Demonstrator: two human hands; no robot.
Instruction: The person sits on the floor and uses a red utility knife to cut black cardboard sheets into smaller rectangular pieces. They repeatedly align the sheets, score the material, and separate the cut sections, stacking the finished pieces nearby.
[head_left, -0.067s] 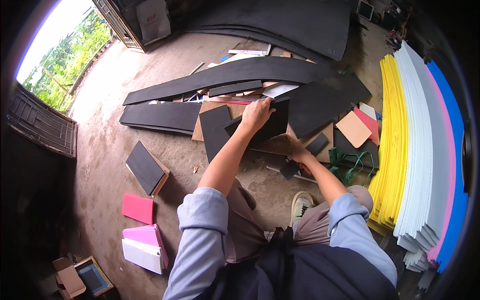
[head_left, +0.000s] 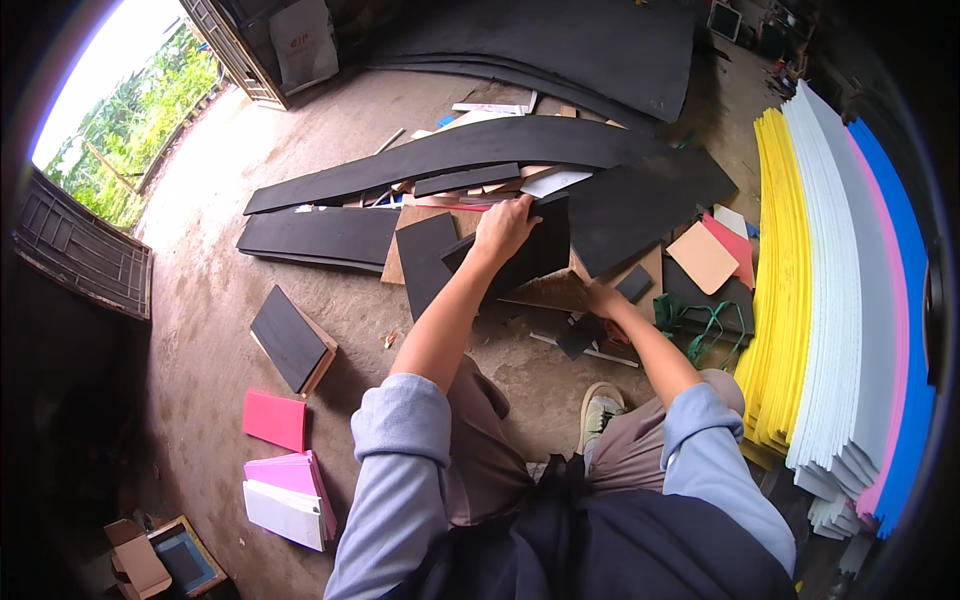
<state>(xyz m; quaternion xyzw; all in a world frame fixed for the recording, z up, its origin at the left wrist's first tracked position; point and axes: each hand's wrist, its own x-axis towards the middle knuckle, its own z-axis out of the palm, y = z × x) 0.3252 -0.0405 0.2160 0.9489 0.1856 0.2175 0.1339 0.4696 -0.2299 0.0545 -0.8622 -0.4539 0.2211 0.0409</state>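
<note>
Nothing much has shifted since the earlier frame: both arms reach to the same spots and the foam pieces lie as before.

Left hand point(head_left: 505, 228) is stretched forward, its fingers curled over the top edge of a black foam piece point(head_left: 530, 258) and grasping it. That piece stands tilted on the pile of offcuts, just in front of the long curved black strip point(head_left: 450, 150) and touching another black sheet point(head_left: 425, 260) on its left. Right hand point(head_left: 603, 298) is lower and nearer the body, resting on the brown board point(head_left: 550, 292) under the black piece; whether it grips anything I cannot tell, as the fingers are partly hidden. A small black scrap point(head_left: 580, 335) lies just beside it on the floor point(head_left: 330, 110), and green cord point(head_left: 690, 325) lies near to its right.

To the right of the pile sit a tan square point(head_left: 703, 257) and a red piece point(head_left: 735, 245), partly overlapping. Beyond them a tall stack of foam sheets point(head_left: 820, 300) runs along the right side, yellow nearest, then white, pink and blue. On the left of the floor lie a wide black slab point(head_left: 320, 237), a black board point(head_left: 288, 338) on a wooden backing, a pink block point(head_left: 275, 420), and a pink and white stack point(head_left: 288, 495). A shoe point(head_left: 602, 408) shows between the knees.
</note>
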